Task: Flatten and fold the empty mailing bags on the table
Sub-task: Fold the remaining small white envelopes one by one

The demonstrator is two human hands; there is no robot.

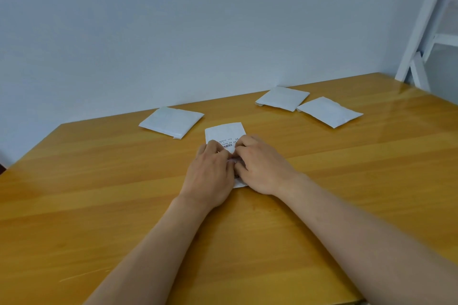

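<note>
A white mailing bag (224, 132) with a printed label and barcode lies on the wooden table (99, 181), near its middle. Both of my hands sit on its near half and cover most of it. My left hand (210, 171) lies knuckles up, its fingers bent down onto the bag by the barcode. My right hand (260, 166) is beside it, touching it, with fingers curled in and pinching the bag's folded part. Only the bag's far end and a small near corner (240, 184) show.
Three flat folded white bags lie farther back: one at the left (171, 121), two side by side at the right (282, 98) (329, 111). A pale wall runs along the table's far edge, and a white frame (421, 32) stands at the far right corner.
</note>
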